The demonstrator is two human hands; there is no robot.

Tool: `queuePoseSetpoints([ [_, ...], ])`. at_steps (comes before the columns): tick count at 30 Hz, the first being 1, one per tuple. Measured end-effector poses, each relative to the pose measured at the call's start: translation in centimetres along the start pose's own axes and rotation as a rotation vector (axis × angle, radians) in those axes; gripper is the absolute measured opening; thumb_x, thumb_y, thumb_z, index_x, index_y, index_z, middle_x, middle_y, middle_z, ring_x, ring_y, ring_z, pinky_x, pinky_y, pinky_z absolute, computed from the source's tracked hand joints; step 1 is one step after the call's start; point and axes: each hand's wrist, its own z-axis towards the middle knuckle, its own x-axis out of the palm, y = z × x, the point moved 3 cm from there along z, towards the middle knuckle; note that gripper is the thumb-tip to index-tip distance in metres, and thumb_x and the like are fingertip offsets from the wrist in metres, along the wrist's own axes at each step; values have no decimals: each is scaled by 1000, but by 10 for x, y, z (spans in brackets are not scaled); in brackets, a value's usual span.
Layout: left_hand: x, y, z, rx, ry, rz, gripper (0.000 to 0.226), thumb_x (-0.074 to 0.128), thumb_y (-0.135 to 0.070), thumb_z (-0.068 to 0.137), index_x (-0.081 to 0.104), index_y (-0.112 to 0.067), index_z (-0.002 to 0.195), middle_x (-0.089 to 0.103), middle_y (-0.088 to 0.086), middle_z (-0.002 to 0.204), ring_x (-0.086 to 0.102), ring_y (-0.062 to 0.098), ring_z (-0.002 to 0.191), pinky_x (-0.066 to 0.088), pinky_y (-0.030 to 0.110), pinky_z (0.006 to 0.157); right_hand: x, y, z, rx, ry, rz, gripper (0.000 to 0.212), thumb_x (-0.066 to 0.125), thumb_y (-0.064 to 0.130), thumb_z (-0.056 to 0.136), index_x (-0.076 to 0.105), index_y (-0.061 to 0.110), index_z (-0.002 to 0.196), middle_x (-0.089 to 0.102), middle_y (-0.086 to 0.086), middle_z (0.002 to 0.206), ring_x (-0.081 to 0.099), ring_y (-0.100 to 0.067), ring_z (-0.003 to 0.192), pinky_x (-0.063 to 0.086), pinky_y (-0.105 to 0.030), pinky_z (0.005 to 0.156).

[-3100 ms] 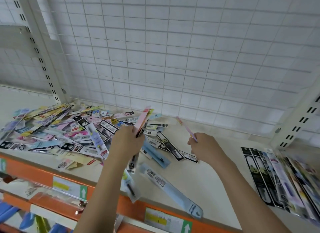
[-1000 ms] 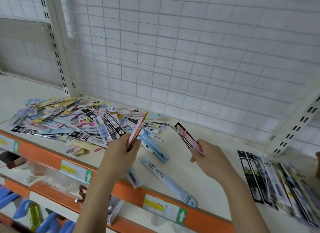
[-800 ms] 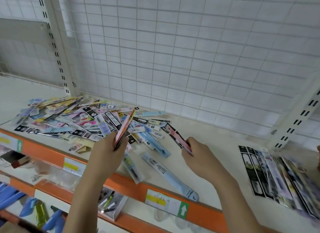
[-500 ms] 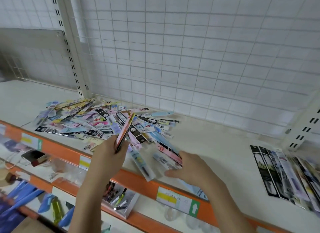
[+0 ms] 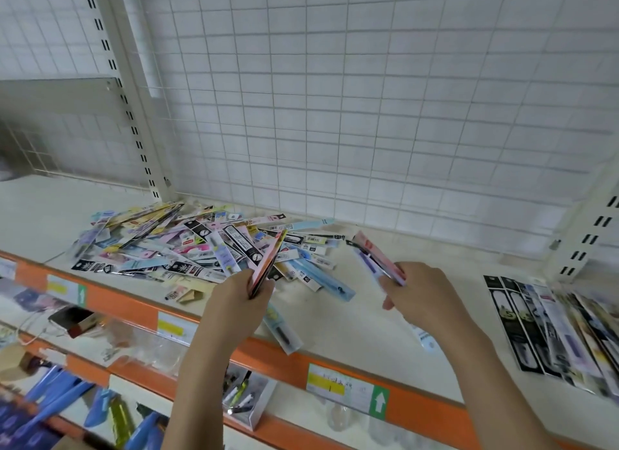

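Now your left hand grips a pink-faced stack of pen packets, fingers and thumb curled round its lower end, with the stack tilted up and away over the shelf; it hangs above the near right fringe of the loose pile, which spreads over the shelf's left half from the back-left corner toward the front edge; your right hand pinches a small bundle of packets, pink on top with a darker one beneath, slanting up and to the left; the two handfuls are apart, with bare shelf between them; a blue packet lies alone below your left hand, its near end reaching the orange front edge; a pale packet shows beneath your right wrist, near that edge; at the shelf's right end a neat row of packets lies side by side, well apart from the pile; behind everything stands the white wire grid.
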Motion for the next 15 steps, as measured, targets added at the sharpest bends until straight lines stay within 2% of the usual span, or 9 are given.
queuePoseSetpoints([
  [3,8,-3,2,8,9,57,40,52,-30,93,34,-15,61,35,0,51,33,17,46,23,28,46,-7,-3,-1,0,-69,52,28,46,42,95,64,21,94,73,6,79,60,-4,64,48,-26,61],
  [7,13,2,3,-56,-11,171,39,53,-34,91,34,-17,62,39,0,55,39,18,51,27,28,47,-5,-8,-1,27,-140,27,48,39,56,92,65,16,91,74,-4,82,66,-23,76,53,-34,69],
  [11,18,10,2,-142,-30,237,36,56,-41,88,38,-20,65,47,0,63,50,25,67,38,28,60,-6,-9,-4,37,-208,85,53,36,57,91,65,12,91,73,-9,83,66,-27,79,53,-34,69],
  [15,23,10,1,-180,-31,276,32,55,-43,88,48,-15,77,56,5,75,55,27,73,44,29,64,-10,-1,-7,9,-228,123,54,34,56,92,64,11,91,72,-10,84,65,-29,78,52,-36,66],
])
